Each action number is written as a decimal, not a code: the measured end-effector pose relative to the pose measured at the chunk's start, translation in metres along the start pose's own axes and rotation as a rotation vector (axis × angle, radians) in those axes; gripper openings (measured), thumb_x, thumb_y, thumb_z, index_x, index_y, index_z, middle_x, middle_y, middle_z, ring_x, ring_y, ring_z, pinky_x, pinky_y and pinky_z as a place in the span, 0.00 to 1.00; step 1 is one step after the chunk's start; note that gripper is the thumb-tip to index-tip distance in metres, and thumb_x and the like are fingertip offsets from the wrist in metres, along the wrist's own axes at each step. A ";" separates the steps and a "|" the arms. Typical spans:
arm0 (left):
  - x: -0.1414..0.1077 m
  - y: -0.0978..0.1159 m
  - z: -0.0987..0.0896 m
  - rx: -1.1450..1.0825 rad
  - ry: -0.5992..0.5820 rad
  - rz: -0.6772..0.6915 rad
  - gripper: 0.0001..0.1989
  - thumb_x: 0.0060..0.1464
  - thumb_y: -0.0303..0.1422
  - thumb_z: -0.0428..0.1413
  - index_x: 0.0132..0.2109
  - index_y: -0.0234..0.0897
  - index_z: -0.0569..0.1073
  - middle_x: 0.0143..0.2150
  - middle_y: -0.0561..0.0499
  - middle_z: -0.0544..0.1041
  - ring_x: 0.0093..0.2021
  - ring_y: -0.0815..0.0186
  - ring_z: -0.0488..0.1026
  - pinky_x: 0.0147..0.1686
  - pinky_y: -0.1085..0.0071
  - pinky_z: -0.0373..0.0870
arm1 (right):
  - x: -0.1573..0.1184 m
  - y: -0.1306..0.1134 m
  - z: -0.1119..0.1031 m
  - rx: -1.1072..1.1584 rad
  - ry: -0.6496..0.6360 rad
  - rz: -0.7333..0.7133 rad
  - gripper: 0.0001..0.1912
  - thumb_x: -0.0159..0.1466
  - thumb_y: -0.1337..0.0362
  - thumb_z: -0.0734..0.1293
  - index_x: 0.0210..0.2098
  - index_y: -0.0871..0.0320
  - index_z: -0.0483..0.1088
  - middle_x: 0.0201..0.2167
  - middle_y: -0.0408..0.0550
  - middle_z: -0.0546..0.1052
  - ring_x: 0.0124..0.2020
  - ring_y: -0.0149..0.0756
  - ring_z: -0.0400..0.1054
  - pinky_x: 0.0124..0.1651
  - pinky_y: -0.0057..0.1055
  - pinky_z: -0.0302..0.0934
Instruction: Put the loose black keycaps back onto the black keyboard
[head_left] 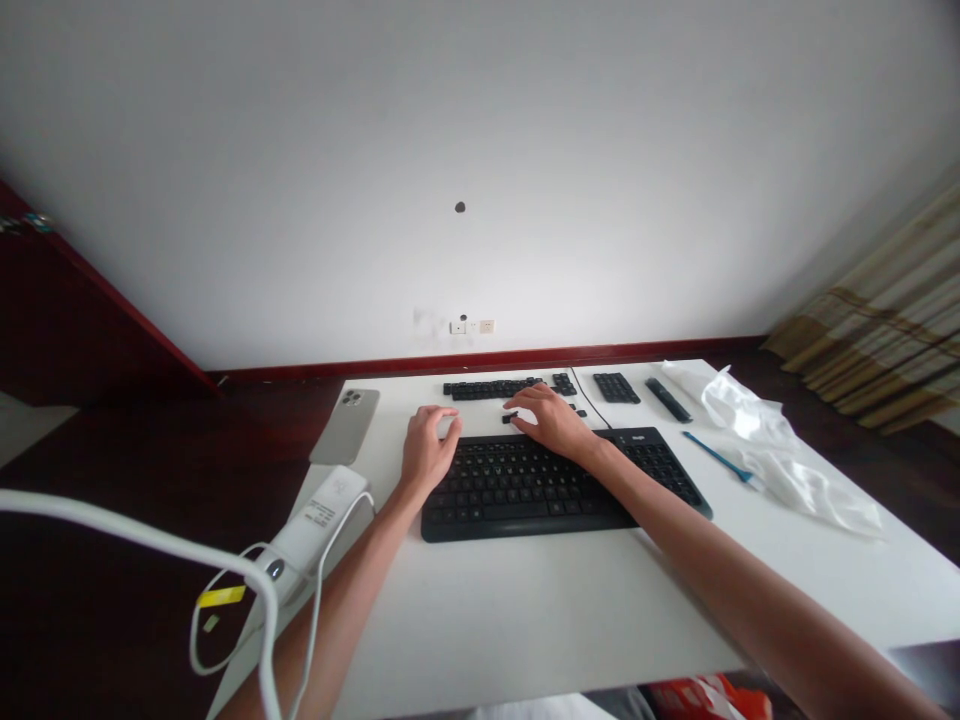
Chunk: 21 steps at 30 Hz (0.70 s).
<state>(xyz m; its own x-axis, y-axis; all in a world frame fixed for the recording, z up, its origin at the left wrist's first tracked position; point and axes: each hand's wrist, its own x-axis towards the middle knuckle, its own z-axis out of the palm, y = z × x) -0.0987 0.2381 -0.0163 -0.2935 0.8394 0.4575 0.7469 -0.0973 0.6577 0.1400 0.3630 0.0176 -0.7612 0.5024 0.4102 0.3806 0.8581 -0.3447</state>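
A black computer keyboard (525, 495) lies on the white table (480, 620), its keys partly hidden by my hands. My left hand (429, 450) hovers at the keyboard's upper left, fingers curled, and whatever lies under them is hidden. My right hand (549, 420) rests near the keyboard's top edge with fingers spread. Its fingertips are next to a small loose black keycap (511, 417). Behind the hands lie a long row of black keycaps (491, 389), a small cluster of keycaps (564, 384) and a block of keycaps (616, 388).
A black cable (589, 397) runs from the keyboard's far edge. To the right lie a dark bar (667, 400), a blue brush (716, 457) and crumpled white plastic (750, 420). A smartphone (345, 427) and white power bank (319, 520) with white cable sit at the left edge.
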 end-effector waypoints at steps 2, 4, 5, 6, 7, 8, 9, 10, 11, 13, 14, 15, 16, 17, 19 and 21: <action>0.000 0.000 0.000 -0.003 -0.001 -0.001 0.08 0.66 0.36 0.55 0.47 0.42 0.78 0.48 0.45 0.78 0.52 0.57 0.75 0.58 0.56 0.70 | 0.005 0.002 0.002 0.020 -0.025 -0.012 0.12 0.67 0.66 0.70 0.49 0.53 0.81 0.45 0.52 0.82 0.48 0.48 0.70 0.54 0.48 0.67; 0.001 0.000 0.000 -0.005 -0.006 -0.002 0.08 0.66 0.36 0.55 0.47 0.41 0.78 0.48 0.45 0.78 0.52 0.57 0.75 0.58 0.56 0.70 | 0.011 0.004 0.005 0.040 -0.045 -0.020 0.10 0.66 0.66 0.71 0.45 0.53 0.82 0.42 0.52 0.83 0.47 0.48 0.71 0.53 0.46 0.67; 0.001 0.000 0.000 -0.004 -0.008 -0.004 0.08 0.66 0.36 0.55 0.47 0.41 0.78 0.48 0.45 0.78 0.52 0.57 0.75 0.58 0.56 0.70 | 0.013 0.004 0.006 0.050 -0.052 -0.021 0.09 0.66 0.66 0.71 0.43 0.53 0.82 0.41 0.52 0.83 0.46 0.48 0.71 0.52 0.46 0.67; 0.001 0.000 0.000 -0.002 -0.010 -0.007 0.08 0.65 0.36 0.55 0.47 0.41 0.78 0.48 0.45 0.78 0.52 0.57 0.75 0.58 0.56 0.70 | 0.015 0.003 0.007 0.064 -0.055 -0.017 0.08 0.66 0.67 0.70 0.41 0.53 0.83 0.39 0.51 0.84 0.46 0.48 0.72 0.52 0.46 0.66; 0.001 0.000 0.000 -0.001 -0.013 -0.011 0.08 0.65 0.35 0.55 0.47 0.41 0.78 0.48 0.45 0.78 0.52 0.57 0.75 0.59 0.55 0.69 | 0.017 0.002 0.006 0.085 -0.051 -0.004 0.08 0.66 0.66 0.70 0.40 0.53 0.83 0.38 0.51 0.84 0.46 0.48 0.72 0.52 0.46 0.66; 0.001 0.000 0.000 0.000 -0.015 -0.015 0.08 0.65 0.35 0.55 0.47 0.41 0.78 0.48 0.45 0.78 0.52 0.57 0.75 0.59 0.55 0.69 | 0.017 0.000 0.005 0.121 -0.043 0.022 0.08 0.67 0.66 0.69 0.39 0.53 0.83 0.38 0.50 0.84 0.45 0.47 0.72 0.52 0.46 0.66; 0.001 0.000 0.000 0.001 -0.015 -0.021 0.08 0.65 0.35 0.55 0.47 0.41 0.78 0.48 0.45 0.78 0.52 0.57 0.75 0.59 0.55 0.69 | 0.016 -0.002 0.002 0.180 -0.032 0.065 0.08 0.67 0.64 0.69 0.38 0.53 0.83 0.38 0.50 0.84 0.44 0.46 0.73 0.53 0.45 0.66; 0.001 0.000 0.000 0.001 -0.016 -0.025 0.08 0.65 0.35 0.55 0.47 0.41 0.78 0.48 0.45 0.78 0.52 0.57 0.75 0.58 0.55 0.69 | 0.015 -0.005 -0.003 0.271 -0.021 0.128 0.07 0.67 0.61 0.70 0.38 0.54 0.82 0.39 0.50 0.84 0.43 0.44 0.73 0.52 0.44 0.66; 0.001 0.000 0.000 -0.001 -0.016 -0.025 0.08 0.65 0.35 0.55 0.47 0.41 0.78 0.48 0.45 0.78 0.52 0.57 0.75 0.58 0.55 0.69 | 0.012 -0.007 -0.008 0.393 -0.013 0.208 0.09 0.66 0.58 0.71 0.40 0.54 0.82 0.40 0.50 0.84 0.42 0.43 0.74 0.51 0.43 0.67; 0.001 0.000 0.000 -0.011 -0.013 -0.021 0.08 0.65 0.34 0.56 0.47 0.41 0.78 0.48 0.45 0.78 0.52 0.57 0.75 0.58 0.56 0.69 | 0.003 -0.013 -0.021 0.714 -0.019 0.397 0.16 0.63 0.52 0.74 0.44 0.57 0.81 0.41 0.50 0.83 0.40 0.39 0.75 0.48 0.39 0.69; 0.001 0.000 0.000 -0.016 -0.010 -0.019 0.08 0.64 0.34 0.56 0.47 0.41 0.78 0.48 0.45 0.78 0.52 0.57 0.75 0.59 0.56 0.69 | -0.002 -0.015 -0.027 0.886 -0.036 0.486 0.19 0.62 0.51 0.75 0.47 0.57 0.80 0.40 0.50 0.82 0.39 0.37 0.75 0.47 0.36 0.70; 0.001 -0.001 0.000 -0.020 -0.008 -0.019 0.08 0.64 0.33 0.56 0.47 0.41 0.78 0.48 0.46 0.78 0.52 0.57 0.75 0.59 0.56 0.69 | -0.008 -0.016 -0.033 1.047 -0.057 0.566 0.21 0.60 0.51 0.76 0.48 0.57 0.80 0.39 0.49 0.81 0.38 0.35 0.75 0.45 0.34 0.70; 0.001 -0.001 0.000 -0.022 -0.008 -0.021 0.08 0.63 0.33 0.56 0.47 0.42 0.78 0.48 0.46 0.78 0.52 0.57 0.75 0.59 0.56 0.69 | -0.013 -0.017 -0.038 1.188 -0.078 0.635 0.21 0.59 0.53 0.78 0.48 0.57 0.80 0.37 0.48 0.80 0.37 0.33 0.74 0.43 0.32 0.71; 0.001 -0.001 0.000 -0.022 -0.011 -0.023 0.08 0.63 0.33 0.56 0.47 0.42 0.78 0.49 0.46 0.78 0.52 0.57 0.75 0.59 0.56 0.69 | -0.019 -0.018 -0.042 1.304 -0.095 0.691 0.20 0.58 0.55 0.79 0.46 0.57 0.80 0.36 0.47 0.80 0.35 0.31 0.74 0.41 0.30 0.71; 0.001 -0.001 0.000 -0.019 -0.019 -0.025 0.08 0.63 0.33 0.56 0.47 0.42 0.78 0.49 0.46 0.78 0.52 0.57 0.75 0.59 0.55 0.69 | -0.030 -0.018 -0.046 1.470 -0.106 0.772 0.16 0.57 0.59 0.80 0.43 0.57 0.81 0.34 0.46 0.79 0.32 0.28 0.72 0.38 0.26 0.71; 0.001 -0.001 -0.001 -0.019 -0.020 -0.026 0.08 0.64 0.33 0.56 0.47 0.43 0.78 0.49 0.46 0.78 0.52 0.57 0.75 0.59 0.56 0.70 | -0.039 -0.015 -0.047 1.554 -0.096 0.827 0.14 0.57 0.61 0.80 0.41 0.58 0.81 0.33 0.45 0.78 0.32 0.26 0.72 0.38 0.23 0.71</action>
<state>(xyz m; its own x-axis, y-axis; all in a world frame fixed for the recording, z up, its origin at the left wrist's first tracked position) -0.1001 0.2381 -0.0162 -0.3006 0.8524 0.4278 0.7274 -0.0852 0.6809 0.1883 0.3355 0.0466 -0.6923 0.6570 -0.2985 -0.1156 -0.5092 -0.8528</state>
